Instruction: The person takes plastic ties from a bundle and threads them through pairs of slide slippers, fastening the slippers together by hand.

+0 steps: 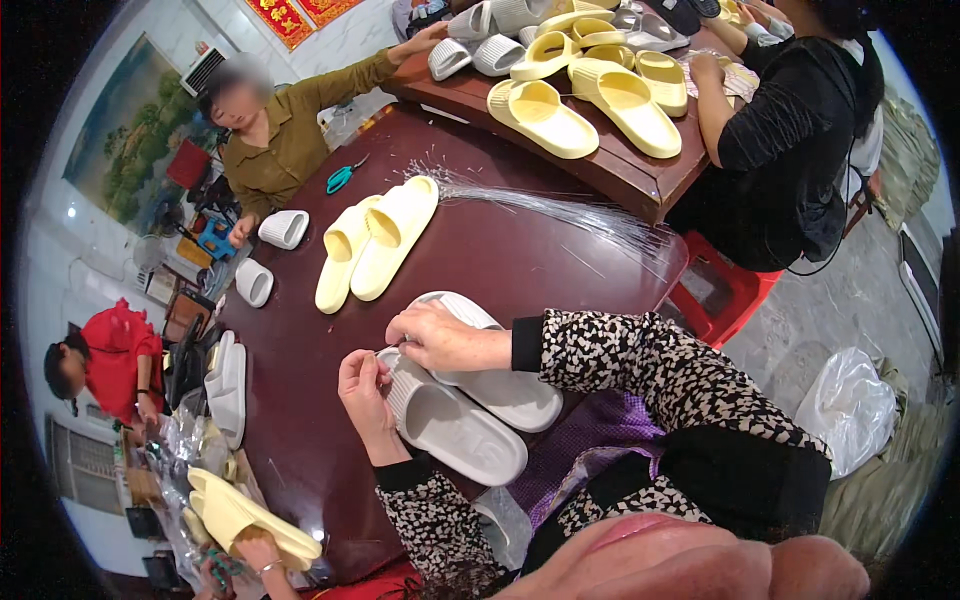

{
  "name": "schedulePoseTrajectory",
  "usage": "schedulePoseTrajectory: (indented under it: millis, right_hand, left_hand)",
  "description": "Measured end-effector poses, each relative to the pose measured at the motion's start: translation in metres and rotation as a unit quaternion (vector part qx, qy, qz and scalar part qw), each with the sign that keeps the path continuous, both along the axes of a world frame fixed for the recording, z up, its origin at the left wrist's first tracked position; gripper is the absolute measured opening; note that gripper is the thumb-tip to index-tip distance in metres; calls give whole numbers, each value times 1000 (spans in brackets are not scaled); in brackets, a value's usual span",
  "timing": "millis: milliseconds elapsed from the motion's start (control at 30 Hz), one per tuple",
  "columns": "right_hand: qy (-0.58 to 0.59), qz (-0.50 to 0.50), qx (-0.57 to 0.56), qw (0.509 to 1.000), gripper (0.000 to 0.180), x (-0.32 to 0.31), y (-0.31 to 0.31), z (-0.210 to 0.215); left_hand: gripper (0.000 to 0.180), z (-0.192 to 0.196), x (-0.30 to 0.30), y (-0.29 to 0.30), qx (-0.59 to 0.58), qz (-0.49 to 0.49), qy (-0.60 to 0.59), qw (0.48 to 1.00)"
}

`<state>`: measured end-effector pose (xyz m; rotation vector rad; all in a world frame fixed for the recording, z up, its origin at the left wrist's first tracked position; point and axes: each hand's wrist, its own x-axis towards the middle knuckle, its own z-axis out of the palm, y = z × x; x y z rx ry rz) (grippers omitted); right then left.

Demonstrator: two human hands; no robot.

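A pair of light grey slide slippers lies side by side in front of me on the dark red table. The near slipper has a ribbed strap, and the far slipper is partly covered by my right hand. At the near slipper's strap is my left hand, its thumb and fingers pinched together. My right hand reaches across the far slipper's strap with bent fingers, close to the left fingertips. Whatever thin thing the fingers may hold is too small to make out.
Beyond lie a pale yellow slipper pair, a bundle of thin clear strips and teal-handled scissors. More slippers fill a raised wooden table. Co-workers sit around; one person's hand holds yellow slippers. A red stool stands right.
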<state>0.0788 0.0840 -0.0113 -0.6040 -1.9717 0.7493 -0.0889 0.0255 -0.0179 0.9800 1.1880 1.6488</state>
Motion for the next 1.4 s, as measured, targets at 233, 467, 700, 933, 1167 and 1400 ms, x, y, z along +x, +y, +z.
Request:
schedulePoseTrajectory:
  millis: [233, 467, 700, 933, 1167, 1400]
  right_hand:
    - [-22, 7, 3, 1000, 16, 1, -1, -1]
    - [-20, 5, 11, 1000, 13, -1, 0, -4]
    - [-11, 2, 18, 1000, 9, -3, -2, -5]
    - [-17, 3, 24, 1000, 9, -3, -1, -5]
    - [3, 6, 26, 1000, 4, -5, -1, -3]
    - [-12, 3, 17, 1000, 5, -4, -1, -5]
  left_hand:
    - [3, -1, 0, -2, -2, 2, -6, 1000]
    - [4, -3, -2, -1, 6, -2, -2, 1000]
    - [4, -5, -3, -5, -2, -2, -9, 1000]
    - [4, 0, -1, -5, -3, -4, -12, 1000]
    - [4, -1, -6, -3, 2, 1, -5, 1000]
    - [4, -6, -7, -3, 10, -1, -34, 999]
